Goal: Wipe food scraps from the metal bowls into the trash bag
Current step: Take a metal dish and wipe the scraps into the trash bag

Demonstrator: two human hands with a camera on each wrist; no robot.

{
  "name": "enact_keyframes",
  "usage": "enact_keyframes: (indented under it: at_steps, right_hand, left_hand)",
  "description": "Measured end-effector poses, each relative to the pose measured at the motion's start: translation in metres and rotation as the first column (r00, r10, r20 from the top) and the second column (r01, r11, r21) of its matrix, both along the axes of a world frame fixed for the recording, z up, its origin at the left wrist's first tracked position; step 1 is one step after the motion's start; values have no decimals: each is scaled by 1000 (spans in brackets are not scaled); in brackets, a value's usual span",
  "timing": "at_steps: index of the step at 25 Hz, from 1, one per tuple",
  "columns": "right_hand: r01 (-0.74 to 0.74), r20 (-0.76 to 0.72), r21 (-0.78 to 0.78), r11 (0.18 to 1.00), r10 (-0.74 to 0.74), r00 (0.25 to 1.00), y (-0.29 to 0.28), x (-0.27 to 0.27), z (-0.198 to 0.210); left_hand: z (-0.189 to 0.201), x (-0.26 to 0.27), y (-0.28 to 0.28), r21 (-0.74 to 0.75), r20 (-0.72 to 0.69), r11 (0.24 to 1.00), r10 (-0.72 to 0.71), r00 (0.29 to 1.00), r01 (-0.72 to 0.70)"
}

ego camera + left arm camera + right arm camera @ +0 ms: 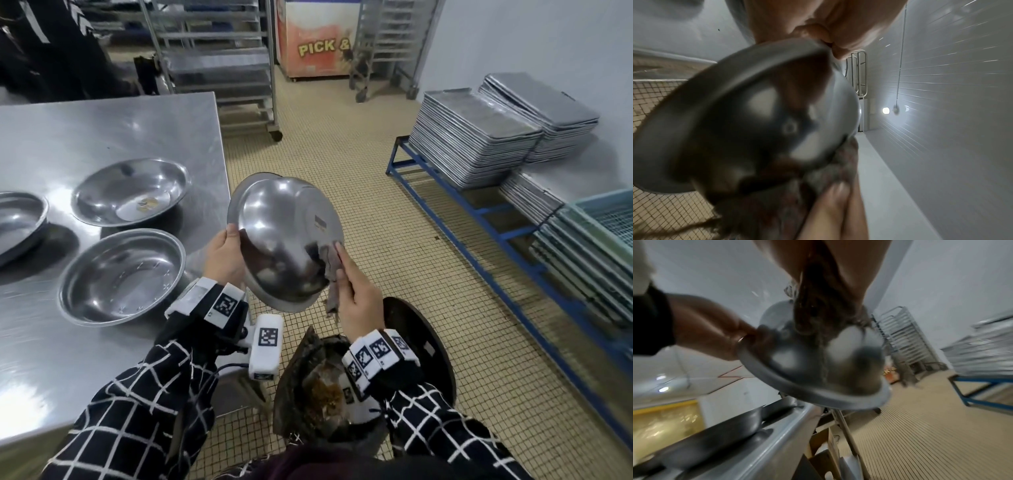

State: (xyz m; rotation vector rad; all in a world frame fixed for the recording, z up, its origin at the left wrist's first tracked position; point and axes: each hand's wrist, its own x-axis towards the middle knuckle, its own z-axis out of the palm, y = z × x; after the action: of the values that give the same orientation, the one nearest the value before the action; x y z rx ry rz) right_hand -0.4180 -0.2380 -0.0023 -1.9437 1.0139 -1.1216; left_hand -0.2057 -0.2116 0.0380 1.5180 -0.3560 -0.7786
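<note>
gleaming round steel bowl (287,240), frayed rag (332,270)

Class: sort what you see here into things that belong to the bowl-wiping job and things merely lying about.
Job: held metal bowl, rag, trash bag, left hand, right hand, three bowls on the table.

Lying about: stacked baking trays, wheeled racks, blue stand, green crates.

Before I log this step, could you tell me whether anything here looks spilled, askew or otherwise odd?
Nothing looks spilled. The one oddity: the left hand holds the metal bowl with its underside toward the camera, and the right hand presses the rag against that outside, not the inside, above the trash bag.
</note>
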Motion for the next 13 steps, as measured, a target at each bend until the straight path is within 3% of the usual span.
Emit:
enact_keyframes:
  at_steps: [4,7,11,13]
  right_hand:
    - [-43,-39,-131,990,38,998,3,35,35]
    - [46,-74,-166,985,-59,996,-40,47,56]
    - [99,-147,177,979,-73,987,-66,21,55]
    - [82,-163,200,976,-49,985,-43,7,33]
  left_hand:
    - [28,-35,8,-17,125,999,-26,992,28]
    - [36,-32,11,-87,226,996,-2,974,23]
    - [36,-15,15,-86,212,996,1,977,17]
    - [35,-12,17,-97,189,995,35,981,-17]
